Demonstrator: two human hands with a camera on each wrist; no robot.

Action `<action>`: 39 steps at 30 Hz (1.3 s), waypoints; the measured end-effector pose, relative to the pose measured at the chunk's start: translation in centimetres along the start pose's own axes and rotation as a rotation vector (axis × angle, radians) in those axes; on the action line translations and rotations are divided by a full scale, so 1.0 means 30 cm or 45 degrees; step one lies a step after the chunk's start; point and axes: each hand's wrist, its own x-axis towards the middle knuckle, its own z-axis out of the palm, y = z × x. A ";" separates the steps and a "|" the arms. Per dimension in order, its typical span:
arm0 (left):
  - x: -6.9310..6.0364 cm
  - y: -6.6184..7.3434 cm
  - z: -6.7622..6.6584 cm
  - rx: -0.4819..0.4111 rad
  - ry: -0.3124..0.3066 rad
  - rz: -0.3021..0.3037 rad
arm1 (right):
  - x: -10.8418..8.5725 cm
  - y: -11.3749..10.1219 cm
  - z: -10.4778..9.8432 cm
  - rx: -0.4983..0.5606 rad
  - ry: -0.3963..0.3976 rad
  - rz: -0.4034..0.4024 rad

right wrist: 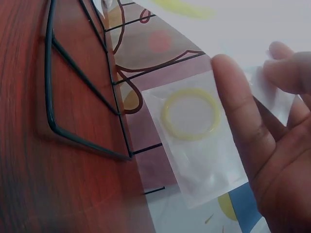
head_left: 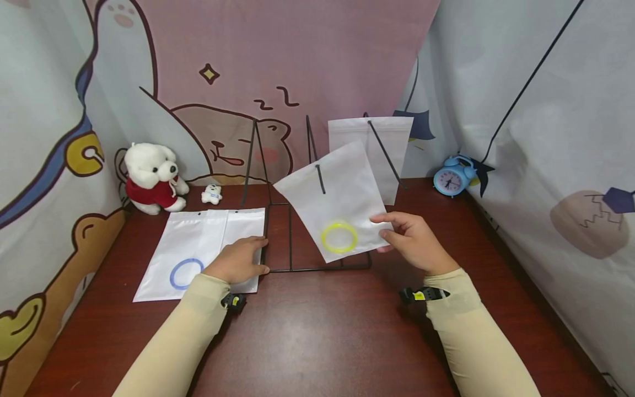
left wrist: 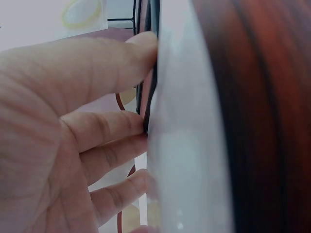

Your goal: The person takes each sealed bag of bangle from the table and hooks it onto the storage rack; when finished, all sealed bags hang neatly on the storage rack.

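My right hand [head_left: 414, 240] pinches the lower right edge of a tilted white pouch [head_left: 342, 193] with a yellow ring [head_left: 339, 237] showing in it. A black prong crosses in front of this pouch's upper part. My left hand [head_left: 238, 259] rests across a flat white pouch with a blue ring [head_left: 187, 274], its fingertips touching the left base bar of the black wire rack [head_left: 317, 269]. Another white pouch [head_left: 397, 143] hangs on the rack's right prong; the right wrist view shows a yellow ring [right wrist: 167, 114] in it.
A white plush bear [head_left: 151, 179] in red and a small white figure [head_left: 211, 194] stand at the table's back left. Near the back right corner is a blue alarm clock [head_left: 453, 175]. Patterned cloth [head_left: 297, 49] surrounds the table; the rack's prongs stick up.
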 end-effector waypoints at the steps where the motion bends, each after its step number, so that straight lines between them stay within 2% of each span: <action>1: 0.000 -0.001 0.001 0.001 0.000 -0.001 | 0.000 -0.001 0.002 0.007 0.011 0.000; 17: 0.001 0.003 0.000 0.016 0.010 0.004 | 0.011 0.001 0.036 0.193 0.139 -0.118; 23: 0.001 0.004 0.001 0.012 0.008 0.000 | 0.013 0.006 0.039 0.178 0.188 -0.117; 34: 0.001 0.003 0.000 0.018 0.016 0.005 | 0.009 -0.015 0.049 0.194 0.143 -0.140; 39: 0.002 0.001 0.001 0.005 0.010 0.000 | 0.005 -0.030 0.059 0.262 0.115 -0.164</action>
